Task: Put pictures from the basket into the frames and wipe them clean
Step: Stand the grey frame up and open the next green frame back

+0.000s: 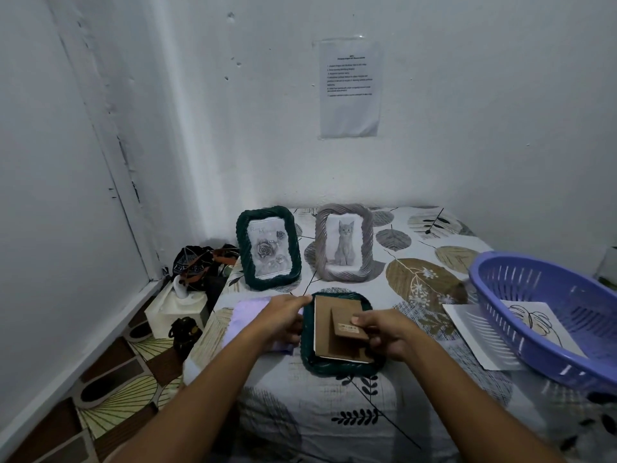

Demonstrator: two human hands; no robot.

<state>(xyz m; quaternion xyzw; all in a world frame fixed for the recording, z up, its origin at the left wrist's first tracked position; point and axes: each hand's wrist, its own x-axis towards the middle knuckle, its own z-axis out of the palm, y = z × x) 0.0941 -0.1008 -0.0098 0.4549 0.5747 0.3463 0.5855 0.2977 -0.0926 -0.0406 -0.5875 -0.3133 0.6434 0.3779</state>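
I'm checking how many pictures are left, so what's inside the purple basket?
Inside the purple basket one picture shows, a leaf line drawing lying flat. Another white sheet pokes out beneath the basket's near side. Whether more pictures lie under the leaf drawing is hidden.

A home bedroom corner — a leaf-print bedsheet [434,285] against bare white walls [467,128], patterned floor mat [110,396] beside it.

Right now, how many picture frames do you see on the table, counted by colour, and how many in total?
Dark green frames: 2, one upright with roses, one face down between the hands
Grey frames: 1, upright with a cat picture
Total: 3
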